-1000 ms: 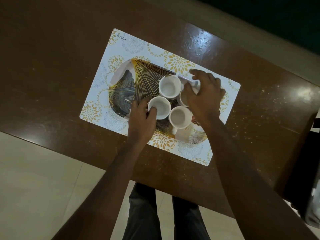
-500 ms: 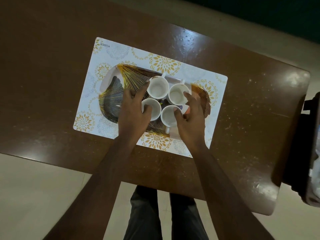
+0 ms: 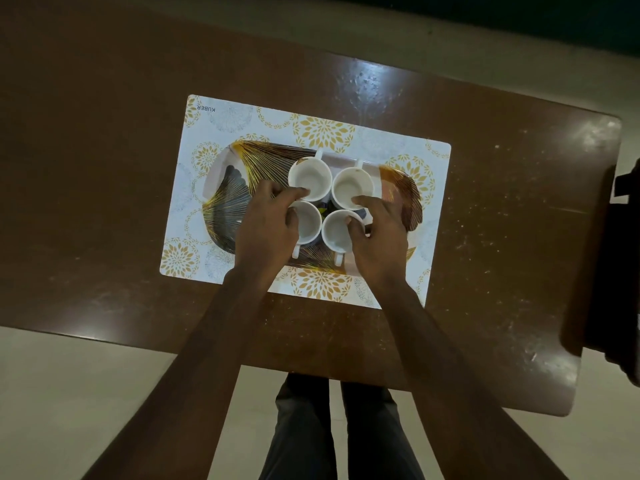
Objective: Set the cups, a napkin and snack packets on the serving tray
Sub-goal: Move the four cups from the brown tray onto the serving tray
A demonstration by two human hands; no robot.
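Several white cups stand close together in a square on the gold fan-patterned serving tray [image 3: 239, 171]. My left hand [image 3: 268, 225] has its thumb inside the rim of the near-left cup [image 3: 310, 225] and a fingertip on the rim of the far-left cup [image 3: 310, 176]. My right hand [image 3: 379, 233] has its thumb on the rim of the near-right cup [image 3: 336, 232] and its forefinger on the far-right cup [image 3: 351, 185]. All the cups are upright and look empty, with the near cups' handles pointing toward me.
The tray lies on a white placemat [image 3: 322, 129] with gold flowers, on a brown table [image 3: 502, 237]. A dark object [image 3: 623, 271] stands at the table's right end. The near table edge runs just above my legs.
My right hand left the far-right cup and came back to the near-right one. My left forefinger reached to the far-left cup. The cups now sit closer together.
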